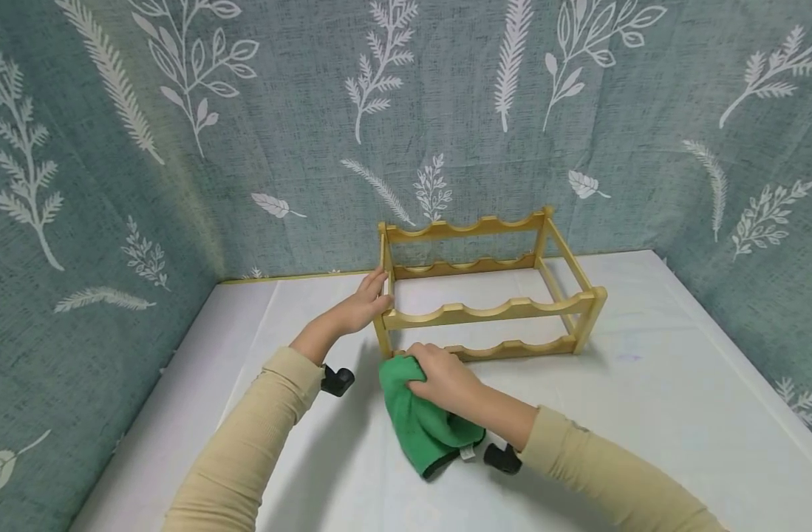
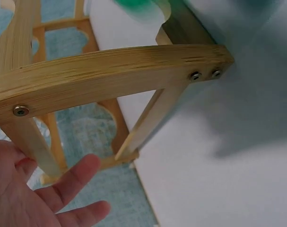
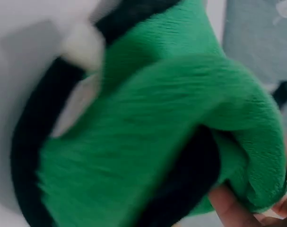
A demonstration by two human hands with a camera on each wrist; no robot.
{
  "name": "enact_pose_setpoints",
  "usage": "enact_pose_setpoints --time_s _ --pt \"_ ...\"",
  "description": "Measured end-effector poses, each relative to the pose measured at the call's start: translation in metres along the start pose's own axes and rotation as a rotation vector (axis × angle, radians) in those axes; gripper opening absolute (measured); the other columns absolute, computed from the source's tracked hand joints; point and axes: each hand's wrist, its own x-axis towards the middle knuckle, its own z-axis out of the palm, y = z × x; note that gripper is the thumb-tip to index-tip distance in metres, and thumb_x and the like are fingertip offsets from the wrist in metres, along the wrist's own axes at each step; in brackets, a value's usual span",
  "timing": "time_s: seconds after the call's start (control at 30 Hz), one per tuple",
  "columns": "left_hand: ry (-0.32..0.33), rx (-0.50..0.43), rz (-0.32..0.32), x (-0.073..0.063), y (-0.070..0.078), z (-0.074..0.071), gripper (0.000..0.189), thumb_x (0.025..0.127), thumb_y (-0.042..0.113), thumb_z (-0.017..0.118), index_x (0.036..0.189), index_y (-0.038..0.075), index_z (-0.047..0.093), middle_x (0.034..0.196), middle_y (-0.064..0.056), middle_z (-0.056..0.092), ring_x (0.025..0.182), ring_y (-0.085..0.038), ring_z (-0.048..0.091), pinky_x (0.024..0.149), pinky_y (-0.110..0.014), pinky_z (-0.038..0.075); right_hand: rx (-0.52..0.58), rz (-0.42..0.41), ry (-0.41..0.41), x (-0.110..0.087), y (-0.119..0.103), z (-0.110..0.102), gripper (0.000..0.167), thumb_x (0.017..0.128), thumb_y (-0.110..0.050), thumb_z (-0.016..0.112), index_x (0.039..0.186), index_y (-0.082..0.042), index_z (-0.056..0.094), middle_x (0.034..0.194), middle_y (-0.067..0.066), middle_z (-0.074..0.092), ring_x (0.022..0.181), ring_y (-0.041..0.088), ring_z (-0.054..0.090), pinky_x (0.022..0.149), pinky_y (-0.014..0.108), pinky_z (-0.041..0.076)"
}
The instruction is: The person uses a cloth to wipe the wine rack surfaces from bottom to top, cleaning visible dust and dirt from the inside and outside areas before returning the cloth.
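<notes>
A bamboo-coloured wooden rack (image 1: 492,312) with scalloped rails stands on the white table. At its left end my left hand (image 1: 360,304) rests against the upper side rail; in the left wrist view two fingers (image 2: 72,182) reach out spread and fairly straight beside the wood. My right hand (image 1: 445,380) grips a bunched green cloth (image 1: 412,421) with dark edging by the rack's front left leg. Folds of the cloth (image 3: 134,127) fill the right wrist view, fingertips (image 3: 230,208) pressing into it at the lower right; the rest of that hand is mostly hidden there.
Behind the rack hangs a teal curtain (image 1: 299,177) with white leaf prints, continuing along both sides. The white table (image 1: 645,414) extends in front and to the right. Metal screw heads (image 2: 195,75) show on the rack's end rail. A small white tag (image 1: 468,452) sticks out from the cloth.
</notes>
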Motion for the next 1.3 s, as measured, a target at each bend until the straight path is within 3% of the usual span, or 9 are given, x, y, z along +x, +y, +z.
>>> enact_pose_setpoints --time_s 0.17,0.3,0.53,0.77,0.87,1.0,1.3 --pt "-0.005 0.024 -0.010 -0.001 0.000 0.001 0.065 0.096 0.040 0.022 0.148 0.008 -0.001 0.153 -0.007 -0.015 0.140 -0.030 -0.005 0.108 -0.055 0.015 -0.073 0.061 -0.025 0.027 -0.002 0.028 0.030 0.087 -0.017 0.062 0.112 -0.004 0.052 0.099 0.014 0.057 0.084 0.023 0.060 0.066 0.032 0.049" --pt "-0.004 0.020 -0.014 -0.002 0.000 0.000 0.065 0.096 0.040 0.022 0.148 0.008 -0.001 0.153 -0.008 -0.015 0.140 -0.032 -0.002 0.107 -0.056 0.016 -0.046 0.058 0.046 0.033 0.002 0.033 0.026 0.086 -0.014 0.062 0.107 -0.003 0.052 0.097 0.014 0.057 0.082 0.023 0.059 0.065 0.032 0.049" --pt "-0.006 0.032 -0.008 -0.001 -0.002 -0.001 0.064 0.097 0.039 0.020 0.148 0.006 -0.001 0.153 -0.009 -0.015 0.140 -0.033 -0.001 0.107 -0.056 0.016 0.116 -0.002 0.251 0.027 -0.009 0.011 0.026 0.087 -0.014 0.062 0.108 -0.004 0.052 0.103 0.011 0.056 0.086 0.022 0.058 0.070 0.033 0.049" --pt "0.003 0.035 0.007 -0.002 -0.001 -0.001 0.066 0.096 0.040 0.024 0.148 0.007 0.000 0.153 -0.009 -0.013 0.140 -0.032 -0.002 0.107 -0.056 0.017 0.251 -0.001 0.439 0.018 -0.010 -0.012 0.024 0.084 -0.012 0.063 0.105 -0.002 0.055 0.094 0.010 0.060 0.079 0.019 0.060 0.065 0.030 0.049" --pt "0.005 0.018 0.021 -0.002 0.000 0.000 0.067 0.096 0.040 0.026 0.148 0.006 0.000 0.153 -0.009 -0.013 0.140 -0.032 -0.003 0.107 -0.056 0.016 0.279 0.050 0.490 0.009 0.002 -0.027 0.026 0.084 -0.012 0.064 0.106 -0.002 0.055 0.096 0.012 0.062 0.079 0.021 0.060 0.065 0.032 0.050" --pt "0.009 0.003 0.046 -0.003 -0.001 0.000 0.071 0.094 0.041 0.028 0.148 0.005 -0.001 0.153 -0.010 -0.013 0.140 -0.032 -0.004 0.107 -0.057 0.014 0.238 0.123 0.523 -0.014 0.024 -0.052 0.030 0.083 -0.011 0.065 0.109 0.000 0.054 0.098 0.017 0.063 0.081 0.025 0.061 0.065 0.036 0.050" --pt "0.014 -0.079 0.055 -0.002 -0.005 0.001 0.075 0.090 0.039 0.034 0.148 0.006 -0.001 0.153 -0.009 -0.014 0.140 -0.031 -0.009 0.107 -0.058 0.012 0.023 0.233 0.638 -0.085 0.102 -0.112 0.035 0.086 -0.010 0.059 0.115 0.007 0.050 0.100 0.030 0.059 0.081 0.039 0.059 0.064 0.047 0.048"
